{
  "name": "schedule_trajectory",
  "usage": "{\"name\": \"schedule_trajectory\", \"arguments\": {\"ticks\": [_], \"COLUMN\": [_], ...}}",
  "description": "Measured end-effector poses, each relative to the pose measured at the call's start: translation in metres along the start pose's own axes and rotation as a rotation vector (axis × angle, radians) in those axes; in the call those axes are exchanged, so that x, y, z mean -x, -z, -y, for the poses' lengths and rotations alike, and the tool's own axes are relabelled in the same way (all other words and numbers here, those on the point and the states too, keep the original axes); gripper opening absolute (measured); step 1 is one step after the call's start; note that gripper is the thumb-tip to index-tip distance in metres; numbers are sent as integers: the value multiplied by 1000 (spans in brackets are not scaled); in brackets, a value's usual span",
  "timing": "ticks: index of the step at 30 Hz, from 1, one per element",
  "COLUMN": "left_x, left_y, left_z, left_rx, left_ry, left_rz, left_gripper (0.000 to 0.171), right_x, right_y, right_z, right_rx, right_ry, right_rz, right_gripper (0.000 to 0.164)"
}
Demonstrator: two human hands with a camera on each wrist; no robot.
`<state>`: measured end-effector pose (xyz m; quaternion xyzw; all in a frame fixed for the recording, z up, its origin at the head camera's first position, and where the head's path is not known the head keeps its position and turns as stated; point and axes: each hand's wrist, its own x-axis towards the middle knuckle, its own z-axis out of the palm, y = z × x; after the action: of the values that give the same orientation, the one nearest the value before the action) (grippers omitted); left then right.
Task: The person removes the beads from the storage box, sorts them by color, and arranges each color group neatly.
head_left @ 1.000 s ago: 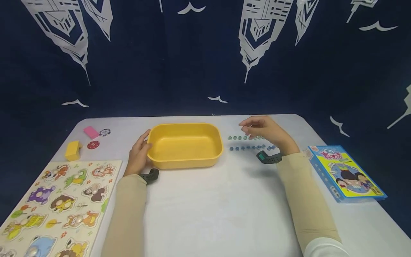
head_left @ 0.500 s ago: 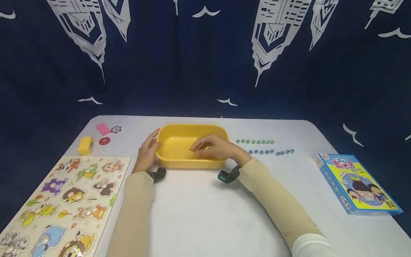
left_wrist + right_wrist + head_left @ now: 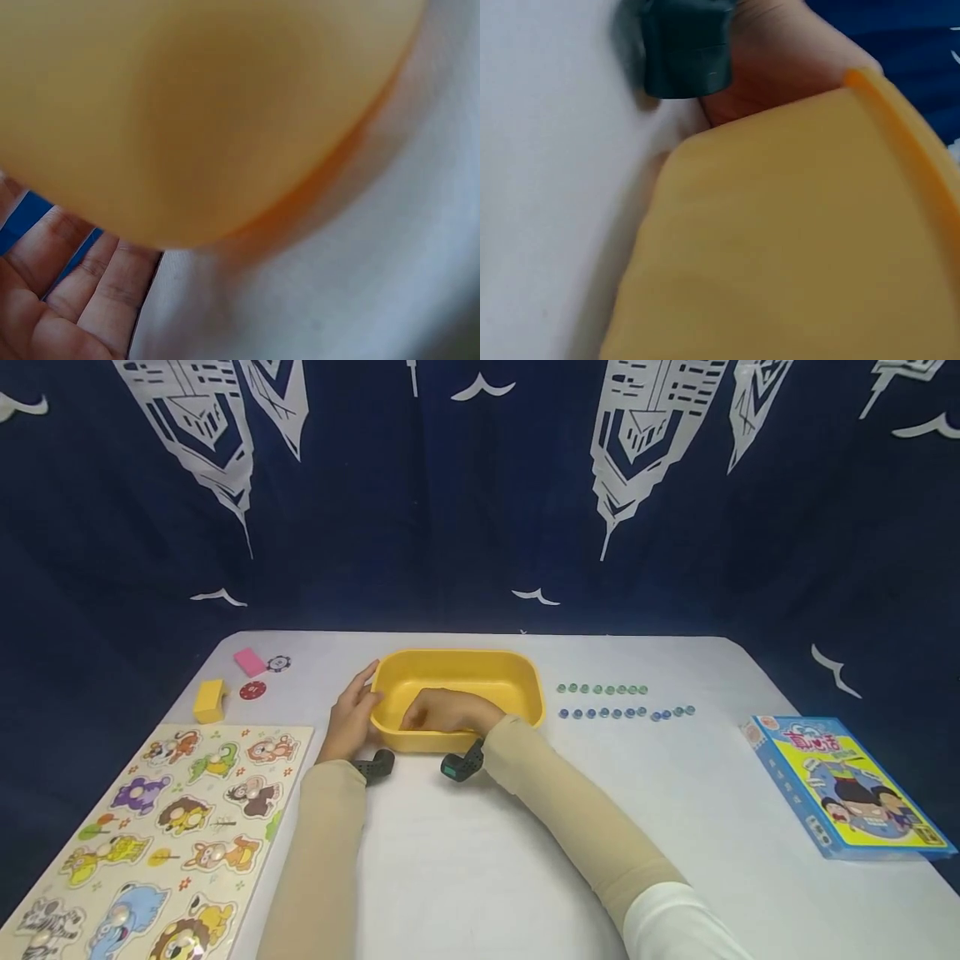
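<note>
A yellow plastic tray (image 3: 510,737) stands at the far middle of the table. My left hand (image 3: 349,720) rests against its left end, thumb at the rim and fingers along the outer wall. The left wrist view shows those fingers (image 3: 112,292) fairly straight, their tips hidden behind the tray. My right hand (image 3: 444,710) reaches over the near rim into the tray, fingers bent downward; I cannot tell whether they hold anything. To the right lie a row of small green glass beads (image 3: 597,689) and a row of blue ones (image 3: 603,713).
An animal knob puzzle board (image 3: 217,810) covers the near left. Beyond it sit a yellow arch block (image 3: 209,702), a pink block (image 3: 250,662), a red chip (image 3: 252,690) and a black-and-white chip (image 3: 279,663). A blue and yellow game box (image 3: 855,793) lies at the right edge.
My right hand has moved left from above the bead rows into the tray. My left hand keeps its place at the tray's left end. The head view has shifted slightly.
</note>
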<state>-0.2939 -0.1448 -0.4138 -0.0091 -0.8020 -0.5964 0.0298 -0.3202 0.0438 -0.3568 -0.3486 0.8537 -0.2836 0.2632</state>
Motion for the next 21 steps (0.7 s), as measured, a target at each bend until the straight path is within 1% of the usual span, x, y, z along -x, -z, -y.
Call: {"name": "schedule_trajectory", "arguments": {"ticks": [4,7,10,13,15,18,21], "left_x": [-1,-1,-2,-3,-3,-3,-1], "left_y": [-1,-2,-2,-3,-3,-2,1], "left_z": [0,1,0,0,-1,-1,-1], "left_rx": [0,-5,-5,-6,-12,-25,-32], "left_ry": [0,-5,-8,-6,-7,-9,-9], "left_rz": [1,3,6,10,14,13,12], "left_gripper": [59,59,59,59,59,59,59], "right_x": [-5,-4,3,14,24,41,59], "right_y": [0,2,5,11,17,27,37], "right_z": [2,1,-1,-5,-8,-12,-20], "right_rx": [19,35,37,34,11,-45,-134], "right_ry": [-30,-29,-11,18,41,90,138], "right_rz": [15,9,-12,-58,-100,-167,-236], "right_gripper": [10,11,14,18,20,22,22]}}
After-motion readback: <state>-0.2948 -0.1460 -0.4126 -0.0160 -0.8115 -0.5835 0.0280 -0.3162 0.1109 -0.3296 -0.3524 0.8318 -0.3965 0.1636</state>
